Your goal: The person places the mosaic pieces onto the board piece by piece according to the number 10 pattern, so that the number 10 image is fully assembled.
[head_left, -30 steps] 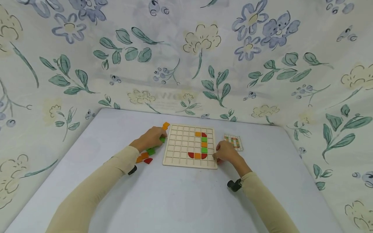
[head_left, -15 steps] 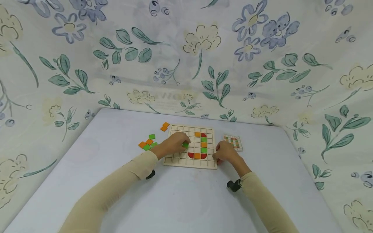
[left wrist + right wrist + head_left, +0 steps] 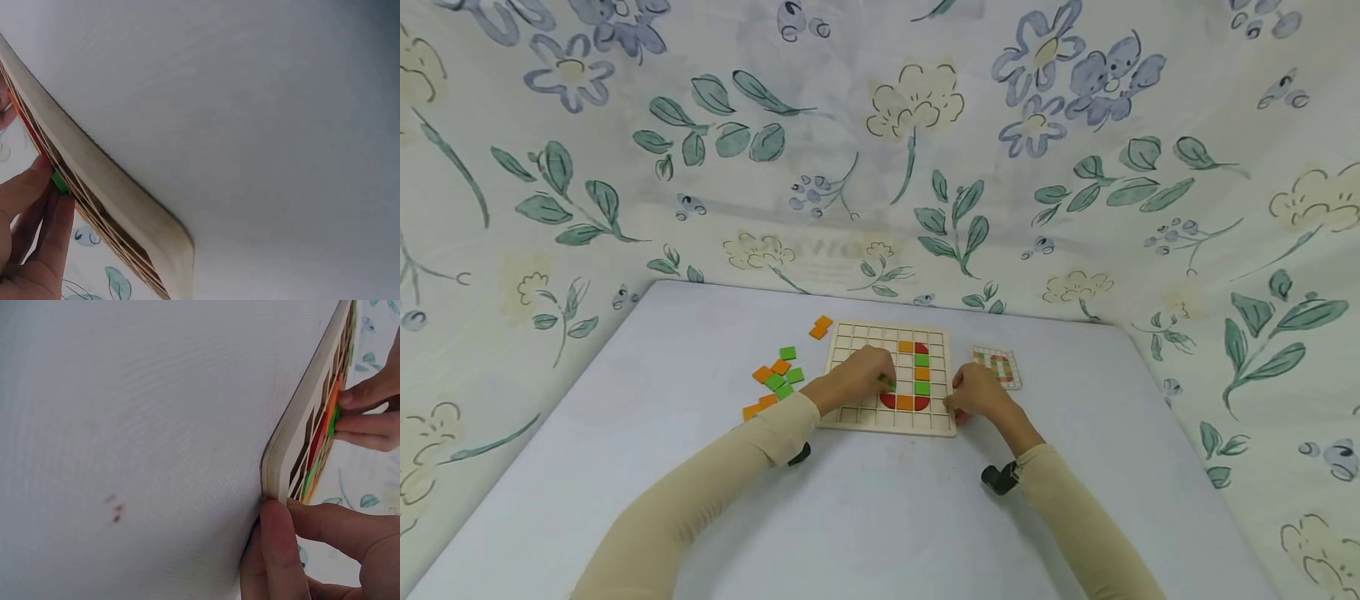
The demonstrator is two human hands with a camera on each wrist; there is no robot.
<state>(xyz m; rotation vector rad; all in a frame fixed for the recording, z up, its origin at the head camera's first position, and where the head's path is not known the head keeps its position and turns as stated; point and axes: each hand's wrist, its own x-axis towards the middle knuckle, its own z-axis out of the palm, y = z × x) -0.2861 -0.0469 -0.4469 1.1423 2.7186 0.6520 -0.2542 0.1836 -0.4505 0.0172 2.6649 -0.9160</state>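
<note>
Grid board (image 3: 906, 367) lies between loose tiles (image 3: 775, 382) and a partly hidden card (image 3: 1003, 367).

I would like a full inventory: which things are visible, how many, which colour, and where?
Table: 1, white, across the foreground
Floral backdrop: 1, white, patterned, behind table
Grid board: 1, pale wood, on table
Rounded tiles: 3, red, in board
Inset squares: 3 orange, 2 green, in board
Loose squares: at least 6 orange, 4 green, left of board
Held square: 1, green, at board
Pattern card: 1, multicoloured, right of board
Wrist cameras: 2, black, one per arm
Sleeves: 2, beige, on arms
Left hand: 1, bare, pinching held square
Right hand: 1, bare, gripping board's edge
</note>
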